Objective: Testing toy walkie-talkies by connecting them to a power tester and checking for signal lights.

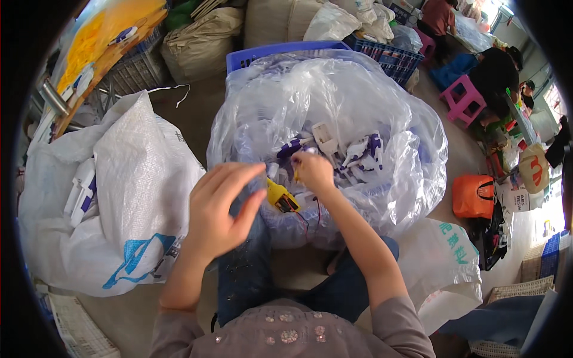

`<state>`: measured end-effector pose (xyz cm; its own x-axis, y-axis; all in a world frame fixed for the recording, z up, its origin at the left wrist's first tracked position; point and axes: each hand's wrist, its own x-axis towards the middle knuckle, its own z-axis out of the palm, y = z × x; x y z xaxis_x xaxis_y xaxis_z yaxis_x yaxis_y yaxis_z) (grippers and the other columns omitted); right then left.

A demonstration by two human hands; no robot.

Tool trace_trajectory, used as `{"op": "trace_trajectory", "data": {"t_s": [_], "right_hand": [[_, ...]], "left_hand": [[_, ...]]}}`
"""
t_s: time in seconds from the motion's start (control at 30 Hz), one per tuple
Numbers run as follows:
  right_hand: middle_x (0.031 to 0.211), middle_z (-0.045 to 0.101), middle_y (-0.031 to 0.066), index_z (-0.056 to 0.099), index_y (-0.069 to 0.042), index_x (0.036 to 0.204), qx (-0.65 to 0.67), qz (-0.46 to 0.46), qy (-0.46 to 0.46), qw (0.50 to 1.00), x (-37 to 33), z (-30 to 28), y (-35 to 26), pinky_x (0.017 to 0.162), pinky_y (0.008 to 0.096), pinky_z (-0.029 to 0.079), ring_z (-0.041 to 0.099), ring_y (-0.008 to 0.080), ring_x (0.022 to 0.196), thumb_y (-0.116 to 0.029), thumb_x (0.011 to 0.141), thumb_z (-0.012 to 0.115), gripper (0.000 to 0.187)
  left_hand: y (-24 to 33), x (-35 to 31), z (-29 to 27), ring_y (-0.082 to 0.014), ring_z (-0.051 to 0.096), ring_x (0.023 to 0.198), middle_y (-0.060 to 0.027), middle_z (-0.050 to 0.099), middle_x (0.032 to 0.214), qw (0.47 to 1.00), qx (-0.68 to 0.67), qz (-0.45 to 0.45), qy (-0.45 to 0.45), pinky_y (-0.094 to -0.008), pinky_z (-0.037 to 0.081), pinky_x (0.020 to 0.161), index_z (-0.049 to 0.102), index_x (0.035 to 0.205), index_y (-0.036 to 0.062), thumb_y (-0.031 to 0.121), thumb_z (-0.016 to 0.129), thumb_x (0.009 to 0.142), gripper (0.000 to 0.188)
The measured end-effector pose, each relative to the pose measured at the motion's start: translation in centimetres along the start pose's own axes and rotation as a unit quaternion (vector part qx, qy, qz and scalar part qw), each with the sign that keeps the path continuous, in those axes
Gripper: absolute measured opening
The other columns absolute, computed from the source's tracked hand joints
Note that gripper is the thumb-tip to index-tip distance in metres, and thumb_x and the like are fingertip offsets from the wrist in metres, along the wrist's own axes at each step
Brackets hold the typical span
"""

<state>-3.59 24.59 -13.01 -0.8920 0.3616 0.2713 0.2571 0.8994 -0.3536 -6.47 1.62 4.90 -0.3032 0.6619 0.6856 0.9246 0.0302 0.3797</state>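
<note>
My left hand is raised over the near left edge of the plastic-lined bin, its thumb and fingers apart. A yellow piece with a black patch lies just beyond its fingertips, and thin red and dark wires hang close by. Over the middle of the bin, my right hand is closed in a pinch; a bit of yellow shows at its fingertips, too small to name. White and purple plastic parts lie heaped past this hand. A pale rectangular part rests among them.
Clear plastic sheeting drapes over the blue bin. A white woven sack with similar parts stands on the left, and another white sack lies at right. Beyond are a pink stool, an orange bag and seated people.
</note>
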Motion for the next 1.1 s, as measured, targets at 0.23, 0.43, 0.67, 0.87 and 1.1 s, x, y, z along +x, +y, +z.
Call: {"op": "trace_trajectory", "data": {"t_s": [0.23, 0.43, 0.67, 0.87, 1.1], "right_hand": [[0.075, 0.057, -0.0021, 0.065, 0.0, 0.097, 0.52, 0.132, -0.051, 0.842, -1.2, -11.6, -1.8, 0.061, 0.0184, 0.042, 0.052, 0.0056, 0.067, -0.021, 0.088, 0.059, 0.023], [0.085, 0.06, 0.0042, 0.056, 0.0, 0.116, 0.735, 0.273, 0.12, 0.609, -2.0, -13.2, -1.6, 0.066, 0.022, 0.049, 0.06, 0.0117, 0.074, -0.037, 0.092, 0.049, 0.045], [0.077, 0.056, 0.0087, 0.056, -0.003, 0.087, 0.859, 0.302, 0.105, 0.399, -2.6, -10.7, -0.1, 0.053, 0.0304, 0.049, 0.056, 0.0212, 0.062, -0.049, 0.09, 0.043, 0.049], [0.054, 0.049, 0.0129, 0.05, -0.002, 0.068, 0.244, 0.062, 0.151, 0.956, -3.7, -8.9, -1.9, 0.051, 0.0362, 0.041, 0.052, 0.0295, 0.051, -0.025, 0.089, 0.044, 0.032], [0.056, 0.053, 0.0137, 0.051, -0.004, 0.069, 0.196, -0.002, 0.167, 0.966, -4.6, -8.4, -3.1, 0.046, 0.036, 0.04, 0.053, 0.0315, 0.048, -0.015, 0.083, 0.051, 0.018]], "left_hand": [[-4.1, -0.6, 9.7, -0.0352, 0.037, 0.124, -0.018, 0.044, 0.127, 0.978, 0.041, -0.09, -0.184, -0.0475, 0.033, 0.098, 0.031, 0.136, 0.0088, 0.049, 0.073, 0.067, 0.091], [-5.0, 2.0, 13.9, -0.0284, 0.061, 0.094, -0.0155, 0.06, 0.104, 0.845, -0.406, -0.307, -0.165, -0.036, 0.05, 0.078, 0.046, 0.122, 0.0048, 0.044, 0.066, 0.079, 0.062], [-6.5, 3.1, 14.5, -0.0225, 0.065, 0.082, -0.0118, 0.064, 0.096, 0.509, -0.706, -0.478, -0.122, -0.0358, 0.054, 0.073, 0.055, 0.109, 0.0035, 0.06, 0.046, 0.086, 0.061], [-6.2, 2.4, 15.6, -0.0163, 0.058, 0.083, -0.0041, 0.062, 0.088, 0.529, -0.608, -0.575, -0.14, -0.0292, 0.046, 0.077, 0.062, 0.096, 0.0076, 0.058, 0.048, 0.085, 0.053], [-5.7, 1.5, 15.9, -0.0128, 0.057, 0.078, -0.003, 0.06, 0.087, 0.631, -0.568, -0.513, -0.125, -0.0267, 0.045, 0.07, 0.061, 0.093, 0.0073, 0.048, 0.053, 0.085, 0.042]]}}
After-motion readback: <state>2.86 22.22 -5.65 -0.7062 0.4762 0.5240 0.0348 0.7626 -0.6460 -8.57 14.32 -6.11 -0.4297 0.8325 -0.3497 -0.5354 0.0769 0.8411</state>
